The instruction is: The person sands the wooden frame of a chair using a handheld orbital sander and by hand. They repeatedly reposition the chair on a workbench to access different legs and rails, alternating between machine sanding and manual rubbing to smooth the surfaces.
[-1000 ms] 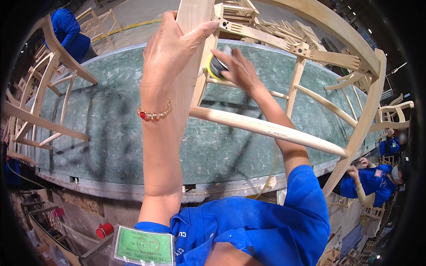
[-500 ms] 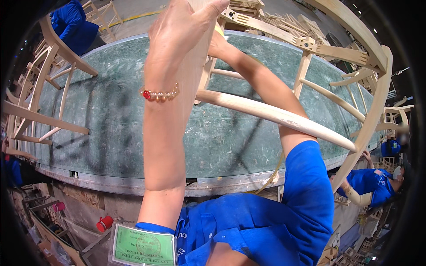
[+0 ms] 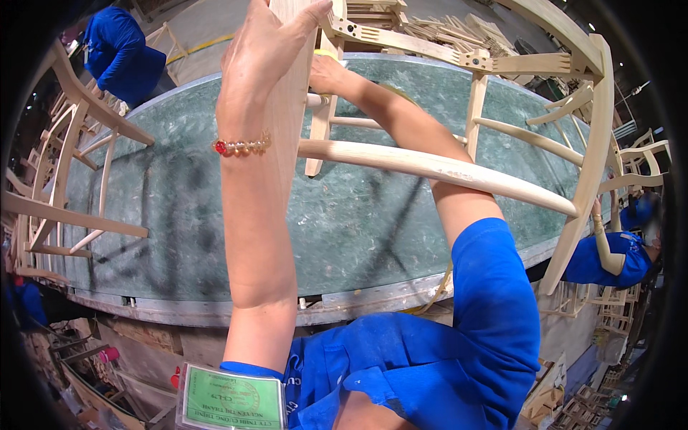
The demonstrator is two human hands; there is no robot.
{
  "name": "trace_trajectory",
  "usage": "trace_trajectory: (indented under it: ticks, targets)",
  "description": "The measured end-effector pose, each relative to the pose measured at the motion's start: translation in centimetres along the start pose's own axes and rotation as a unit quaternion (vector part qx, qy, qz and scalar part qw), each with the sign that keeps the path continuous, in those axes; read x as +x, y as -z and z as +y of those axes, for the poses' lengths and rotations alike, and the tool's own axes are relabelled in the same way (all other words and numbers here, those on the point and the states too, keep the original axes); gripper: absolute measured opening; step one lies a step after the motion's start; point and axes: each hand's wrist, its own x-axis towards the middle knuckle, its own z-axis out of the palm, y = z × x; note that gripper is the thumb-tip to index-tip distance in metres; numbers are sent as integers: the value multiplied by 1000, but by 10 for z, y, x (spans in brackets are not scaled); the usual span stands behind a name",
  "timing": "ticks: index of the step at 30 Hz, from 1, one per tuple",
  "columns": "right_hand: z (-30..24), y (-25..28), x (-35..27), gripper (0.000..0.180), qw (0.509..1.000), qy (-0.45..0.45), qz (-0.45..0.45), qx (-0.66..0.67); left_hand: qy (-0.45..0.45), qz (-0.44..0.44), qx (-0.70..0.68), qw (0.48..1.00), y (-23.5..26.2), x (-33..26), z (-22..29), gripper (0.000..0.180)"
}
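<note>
A pale unfinished wooden chair frame (image 3: pixel 437 166) stands tilted over the green-topped table, its rounded rail crossing in front of my right forearm. My left hand (image 3: pixel 261 46) grips the wide upright piece (image 3: pixel 287 100) of this frame near the top of the picture, thumb over its edge. A beaded bracelet (image 3: pixel 244 146) circles that wrist. Behind the upright, my right hand (image 3: pixel 328 74) is bent inward beside a chair leg (image 3: pixel 319 132). Something yellow (image 3: pixel 327 54) shows at its knuckles; the fingers and most of what they hold are hidden by the wood.
The green table (image 3: pixel 358 244) has a worn pale edge. More chair frames stand at the left (image 3: pixel 107 136) and far right (image 3: pixel 645 161). A yellow hose (image 3: pixel 438 290) hangs over the near edge. Co-workers in blue are at upper left (image 3: pixel 122 54) and right (image 3: pixel 609 258). Wood pieces (image 3: pixel 459 36) are piled beyond.
The chair frame and both my hands have shifted a little to the left in view. A chair leg's lower end now shows beside the upright. The co-worker at right appears higher.
</note>
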Motion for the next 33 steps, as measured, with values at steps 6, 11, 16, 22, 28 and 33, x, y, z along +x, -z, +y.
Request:
trace_trajectory:
  ticks: [6,11,16,22,28,33]
  targets:
    - [-23,14,2,36,999,-43,-32,-13,88,-12,-65,994,10,-10,1,45]
    - [-44,65,-25,41,987,-99,-94,-89,122,23,-22,992,16,-20,10,49]
    - [-64,89,-75,42,988,-146,-41,-38,100,29,-22,994,16,-22,20,49]
    - [-97,78,-124,58,986,-165,-10,12,196,15,-22,980,10,-21,7,78]
    - [-127,67,-138,42,989,-140,-36,27,212,7,-32,977,11,-23,12,77]
    - [-143,52,-115,42,992,-91,-44,72,222,-2,-91,971,15,-26,18,86]
